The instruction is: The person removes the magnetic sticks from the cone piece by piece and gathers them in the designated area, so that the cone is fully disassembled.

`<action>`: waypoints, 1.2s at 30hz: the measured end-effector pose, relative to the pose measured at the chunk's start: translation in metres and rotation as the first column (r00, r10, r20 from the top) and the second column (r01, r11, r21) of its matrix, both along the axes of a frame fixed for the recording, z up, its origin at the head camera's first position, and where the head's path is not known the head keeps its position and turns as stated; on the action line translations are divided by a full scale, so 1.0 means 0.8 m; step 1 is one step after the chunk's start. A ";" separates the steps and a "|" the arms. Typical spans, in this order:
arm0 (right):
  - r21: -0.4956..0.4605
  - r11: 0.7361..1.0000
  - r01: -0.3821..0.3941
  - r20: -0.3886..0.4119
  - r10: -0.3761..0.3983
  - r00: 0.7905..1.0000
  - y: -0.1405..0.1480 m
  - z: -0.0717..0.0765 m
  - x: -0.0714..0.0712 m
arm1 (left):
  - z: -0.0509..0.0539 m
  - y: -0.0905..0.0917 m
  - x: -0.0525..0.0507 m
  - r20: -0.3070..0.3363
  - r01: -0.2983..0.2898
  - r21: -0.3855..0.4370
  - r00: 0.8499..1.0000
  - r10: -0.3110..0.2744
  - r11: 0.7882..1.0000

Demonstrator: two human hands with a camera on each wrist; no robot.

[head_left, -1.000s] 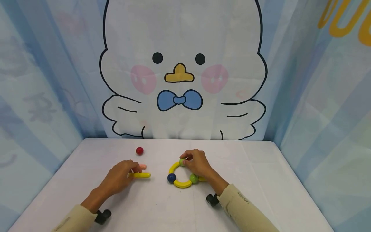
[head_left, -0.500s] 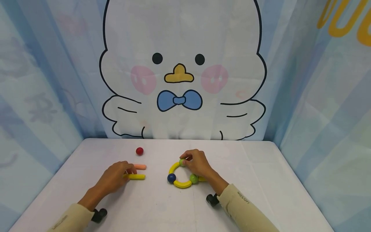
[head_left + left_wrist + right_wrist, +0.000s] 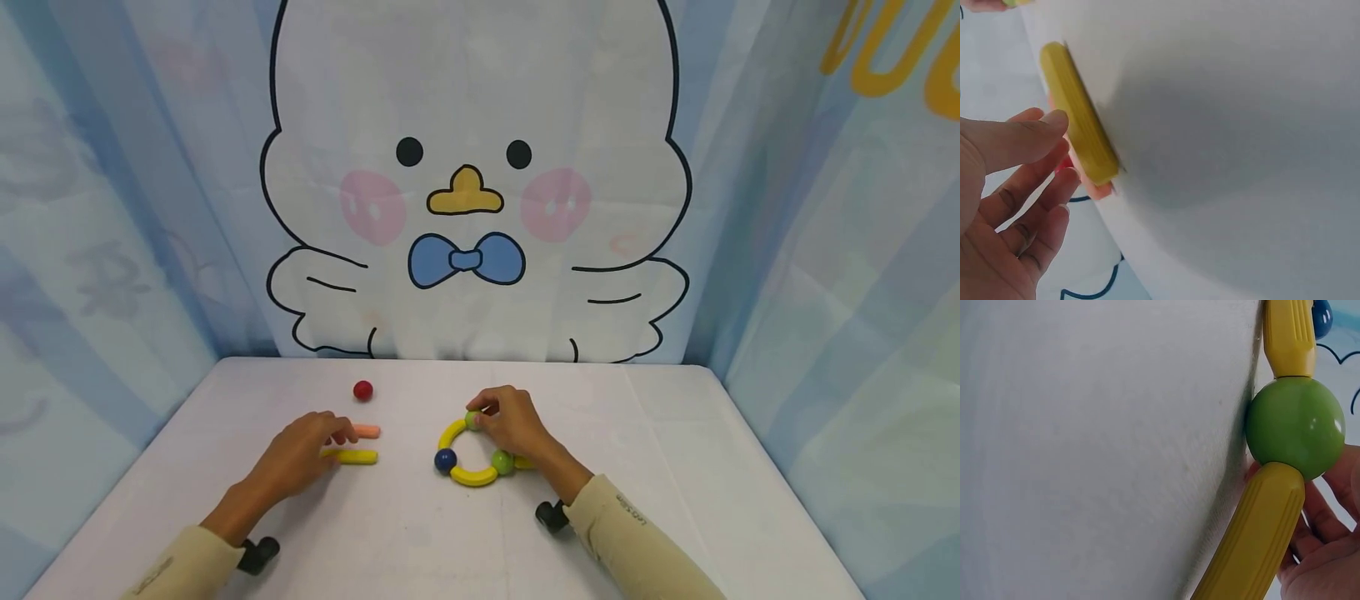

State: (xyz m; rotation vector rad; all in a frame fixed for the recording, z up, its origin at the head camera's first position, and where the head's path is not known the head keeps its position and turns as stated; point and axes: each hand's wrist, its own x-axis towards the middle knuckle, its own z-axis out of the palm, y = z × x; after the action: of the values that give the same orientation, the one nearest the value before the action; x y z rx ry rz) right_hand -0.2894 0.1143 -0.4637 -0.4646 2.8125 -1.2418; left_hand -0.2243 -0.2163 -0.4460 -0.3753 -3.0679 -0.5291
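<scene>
My left hand is beside a straight yellow stick lying on the table. In the left wrist view its thumb and fingers are spread apart, with the thumb tip at the edge of the yellow stick; whether they touch I cannot tell. An orange stick lies just behind. My right hand pinches a green ball on a partly hidden ring of balls and curved yellow sticks. This ring also has a blue ball and a second green ball.
A red ball sits farther back on the white table, left of the ring. Behind the table hangs a curtain printed with a cartoon bird.
The left hand has drawn the yellow stick left and slightly nearer, laid it down, and loosened its fingers. More of the orange stick shows. The right hand and ring have stayed put.
</scene>
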 end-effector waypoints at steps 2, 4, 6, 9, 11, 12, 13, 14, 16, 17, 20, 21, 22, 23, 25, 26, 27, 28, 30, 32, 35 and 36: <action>-0.002 1.000 -0.002 0.007 0.002 1.000 0.001 -0.001 0.000 | 0.002 0.005 0.002 -0.023 0.013 -0.003 1.000 -0.013 1.000; -0.004 1.000 -0.007 0.014 0.007 1.000 0.002 -0.001 0.000 | 0.005 0.012 0.003 -0.043 0.023 -0.004 0.999 -0.024 1.000; -0.002 1.000 -0.011 0.015 0.011 1.000 0.003 -0.002 0.001 | 0.008 0.020 0.004 -0.055 0.035 0.007 0.998 -0.035 0.999; -0.006 1.000 -0.012 0.006 0.012 1.000 0.007 -0.001 0.001 | 0.013 0.034 0.006 -0.060 0.060 0.031 0.997 -0.058 0.998; -0.013 1.000 -0.016 -0.005 0.016 1.000 0.011 0.001 0.003 | 0.015 0.043 0.007 -0.060 0.074 0.043 0.996 -0.071 0.996; -0.018 1.000 -0.016 -0.005 0.016 1.000 0.013 0.002 0.003 | 0.016 0.048 0.008 -0.065 0.081 0.042 0.995 -0.079 0.996; -0.022 1.000 -0.017 -0.007 0.017 1.000 0.014 0.003 0.004 | 0.017 0.053 0.008 -0.069 0.088 0.042 0.994 -0.085 0.995; -0.025 1.000 -0.019 -0.008 0.019 1.000 0.016 0.004 0.005 | 0.017 0.058 0.008 -0.074 0.092 0.043 0.993 -0.089 0.995; -0.026 0.999 -0.020 -0.010 0.019 1.000 0.019 0.006 0.008 | 0.016 0.066 0.009 -0.086 0.101 0.049 0.992 -0.096 0.994; -0.022 1.000 -0.019 -0.011 0.019 1.000 0.020 0.007 0.010 | 0.016 0.071 0.009 -0.087 0.101 0.052 0.992 -0.096 0.994; -0.006 1.000 -0.013 -0.019 0.013 1.000 0.026 0.011 0.015 | 0.016 0.086 0.012 -0.086 0.115 0.070 0.990 -0.109 0.991; 0.000 1.000 -0.013 -0.023 0.013 1.000 0.028 0.012 0.018 | 0.017 0.090 0.013 -0.083 0.121 0.077 0.990 -0.114 0.990; 0.004 1.000 -0.013 -0.027 0.013 1.000 0.030 0.013 0.020 | 0.017 0.095 0.014 -0.080 0.130 0.083 0.989 -0.124 0.988; 0.011 1.000 -0.013 -0.032 0.014 0.999 0.032 0.014 0.022 | 0.017 0.099 0.014 -0.074 0.137 0.087 0.989 -0.131 0.987; 0.023 1.000 -0.010 -0.037 0.011 0.999 0.037 0.016 0.028 | 0.017 0.107 0.016 -0.073 0.163 0.095 0.985 -0.157 0.982; 0.028 1.000 -0.007 -0.040 0.008 0.999 0.040 0.017 0.030 | 0.017 0.111 0.016 -0.069 0.173 0.102 0.984 -0.167 0.980; 0.033 0.999 -0.004 -0.042 0.006 0.999 0.042 0.018 0.033 | 0.016 0.115 0.017 -0.067 0.183 0.107 0.982 -0.177 0.977; 0.043 0.999 -0.001 -0.045 0.003 0.999 0.045 0.019 0.035 | 0.016 0.118 0.017 -0.069 0.193 0.112 0.980 -0.186 0.975; 0.056 0.998 0.006 -0.047 -0.004 0.999 0.051 0.020 0.041 | 0.014 0.126 0.016 -0.075 0.211 0.119 0.976 -0.204 0.970; 0.068 0.998 0.008 -0.046 -0.005 0.999 0.057 0.021 0.045 | 0.012 0.133 0.016 -0.087 0.234 0.124 0.971 -0.224 0.964; 0.084 0.996 0.003 -0.034 0.000 0.999 0.066 0.019 0.050 | 0.008 0.145 0.014 -0.109 0.273 0.134 0.959 -0.260 0.953; 0.088 0.996 -0.002 -0.028 0.004 1.000 0.069 0.018 0.051 | 0.007 0.150 0.013 -0.118 0.288 0.139 0.955 -0.273 0.948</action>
State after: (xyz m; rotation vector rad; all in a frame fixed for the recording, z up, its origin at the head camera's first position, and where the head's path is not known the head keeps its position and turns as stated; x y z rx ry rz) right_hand -0.2483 0.1697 -0.4489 -0.4850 2.8736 -1.1144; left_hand -0.2137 -0.0966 -0.4402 -0.8145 -2.8696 -0.7268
